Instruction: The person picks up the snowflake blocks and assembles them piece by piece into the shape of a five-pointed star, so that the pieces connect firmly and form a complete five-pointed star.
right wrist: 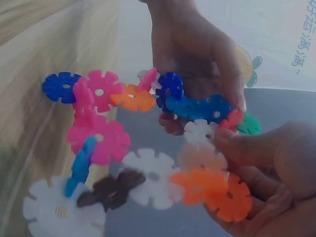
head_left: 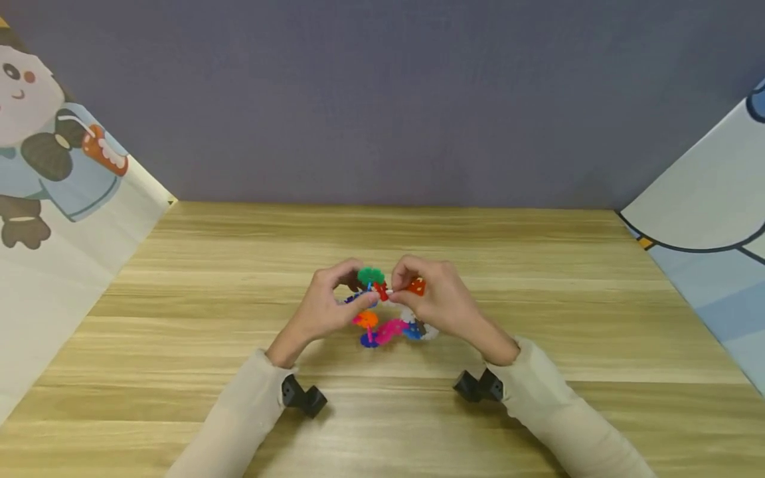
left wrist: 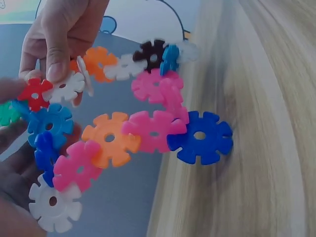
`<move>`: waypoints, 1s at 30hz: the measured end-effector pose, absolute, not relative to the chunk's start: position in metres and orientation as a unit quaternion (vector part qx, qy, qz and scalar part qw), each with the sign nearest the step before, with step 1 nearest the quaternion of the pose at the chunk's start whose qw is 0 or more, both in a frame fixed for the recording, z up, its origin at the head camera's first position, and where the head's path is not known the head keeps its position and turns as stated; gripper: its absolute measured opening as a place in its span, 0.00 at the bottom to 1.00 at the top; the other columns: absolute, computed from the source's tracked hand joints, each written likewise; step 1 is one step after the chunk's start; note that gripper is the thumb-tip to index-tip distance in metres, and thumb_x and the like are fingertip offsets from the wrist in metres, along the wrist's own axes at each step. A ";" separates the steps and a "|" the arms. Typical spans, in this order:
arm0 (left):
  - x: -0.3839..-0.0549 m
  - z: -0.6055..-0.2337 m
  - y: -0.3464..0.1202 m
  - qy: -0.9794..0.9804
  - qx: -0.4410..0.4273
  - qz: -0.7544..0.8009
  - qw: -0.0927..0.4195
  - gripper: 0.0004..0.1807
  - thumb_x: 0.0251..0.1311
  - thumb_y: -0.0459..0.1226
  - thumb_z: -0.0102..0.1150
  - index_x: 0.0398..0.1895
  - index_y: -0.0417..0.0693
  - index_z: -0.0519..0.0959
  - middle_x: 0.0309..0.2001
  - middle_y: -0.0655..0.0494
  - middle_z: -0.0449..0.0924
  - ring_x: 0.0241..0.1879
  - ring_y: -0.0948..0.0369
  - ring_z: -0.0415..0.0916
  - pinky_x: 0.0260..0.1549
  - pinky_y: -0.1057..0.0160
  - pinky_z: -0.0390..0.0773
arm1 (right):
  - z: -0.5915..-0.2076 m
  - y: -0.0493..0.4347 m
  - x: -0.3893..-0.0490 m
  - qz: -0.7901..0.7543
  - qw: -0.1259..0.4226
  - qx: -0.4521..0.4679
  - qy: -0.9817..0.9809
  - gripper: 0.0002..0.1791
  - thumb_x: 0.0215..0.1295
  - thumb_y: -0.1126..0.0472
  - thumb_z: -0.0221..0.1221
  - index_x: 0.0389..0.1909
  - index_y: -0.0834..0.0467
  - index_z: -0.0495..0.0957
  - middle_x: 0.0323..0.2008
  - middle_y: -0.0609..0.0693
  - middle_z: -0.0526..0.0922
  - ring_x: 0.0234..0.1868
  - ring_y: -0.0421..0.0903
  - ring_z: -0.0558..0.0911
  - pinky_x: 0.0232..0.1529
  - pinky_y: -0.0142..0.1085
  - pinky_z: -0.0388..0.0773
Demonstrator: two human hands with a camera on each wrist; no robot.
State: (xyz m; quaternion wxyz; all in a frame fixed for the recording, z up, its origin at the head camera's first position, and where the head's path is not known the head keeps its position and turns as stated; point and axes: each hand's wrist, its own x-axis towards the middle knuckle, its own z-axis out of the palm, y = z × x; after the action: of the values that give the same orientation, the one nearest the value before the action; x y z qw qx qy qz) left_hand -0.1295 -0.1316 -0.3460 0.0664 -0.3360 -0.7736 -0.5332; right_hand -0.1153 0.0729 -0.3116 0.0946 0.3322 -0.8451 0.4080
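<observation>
A loop of interlocking plastic snowflake discs hangs between the two hands over the table. My left hand grips it at the left, its thumb by a red disc and its fingers behind light-blue discs. My right hand pinches a white disc that meets the red one; whether their slots are fully joined I cannot tell. A green disc sticks out beyond the red disc. Lower in the loop are pink discs, a dark blue disc and a black disc. Orange discs sit by the right fingers.
Beneath the hands lies a wood-grain table. A grey-blue panel rises along its far edge. Printed cartoon sheets stand at the left and right. Each wrist carries a black camera mount.
</observation>
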 end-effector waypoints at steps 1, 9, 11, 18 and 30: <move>-0.129 -0.346 -0.132 -0.779 -0.341 -0.523 0.059 0.15 0.54 0.38 0.67 0.42 0.40 0.77 0.33 0.50 0.82 0.31 0.63 0.77 0.35 0.65 0.79 | -0.311 0.073 -0.115 0.404 0.093 0.334 -0.847 0.10 0.51 0.73 0.67 0.27 0.59 0.75 0.26 0.49 0.81 0.30 0.42 0.80 0.34 0.32 0.79; -0.127 -0.348 -0.129 -0.810 -0.329 -0.484 0.037 0.15 0.50 0.28 0.66 0.42 0.39 0.76 0.33 0.50 0.83 0.29 0.62 0.79 0.32 0.67 0.81 | -0.310 0.072 -0.116 0.392 0.060 0.346 -0.850 0.09 0.52 0.71 0.67 0.29 0.59 0.75 0.27 0.49 0.81 0.31 0.41 0.79 0.34 0.32 0.80; -0.127 -0.347 -0.129 -0.812 -0.323 -0.484 0.038 0.12 0.50 0.28 0.66 0.39 0.40 0.77 0.32 0.50 0.83 0.30 0.63 0.79 0.33 0.67 0.81 | -0.310 0.075 -0.117 0.384 0.041 0.350 -0.854 0.11 0.51 0.70 0.68 0.31 0.59 0.76 0.29 0.48 0.81 0.32 0.40 0.79 0.35 0.33 0.80; -0.127 -0.345 -0.126 -0.820 -0.288 -0.494 0.022 0.11 0.48 0.27 0.65 0.36 0.41 0.78 0.31 0.50 0.83 0.29 0.62 0.79 0.32 0.64 0.82 | -0.302 0.089 -0.120 0.347 0.002 0.347 -0.871 0.17 0.47 0.71 0.70 0.39 0.61 0.76 0.36 0.50 0.82 0.38 0.44 0.81 0.42 0.36 0.81; -0.129 -0.347 -0.126 -0.828 -0.257 -0.498 0.007 0.12 0.50 0.29 0.66 0.38 0.39 0.78 0.34 0.47 0.83 0.33 0.57 0.82 0.34 0.64 0.82 | -0.299 0.095 -0.124 0.307 0.021 0.358 -0.881 0.13 0.48 0.70 0.69 0.36 0.61 0.80 0.38 0.52 0.82 0.40 0.47 0.81 0.45 0.40 0.80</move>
State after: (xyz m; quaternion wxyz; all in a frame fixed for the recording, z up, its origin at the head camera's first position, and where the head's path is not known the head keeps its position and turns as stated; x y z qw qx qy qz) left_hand -0.1290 -0.1257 -0.3466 0.0067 -0.2574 -0.8280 -0.4981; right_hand -0.1245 0.0946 -0.2991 0.0211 0.3583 -0.8814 0.3072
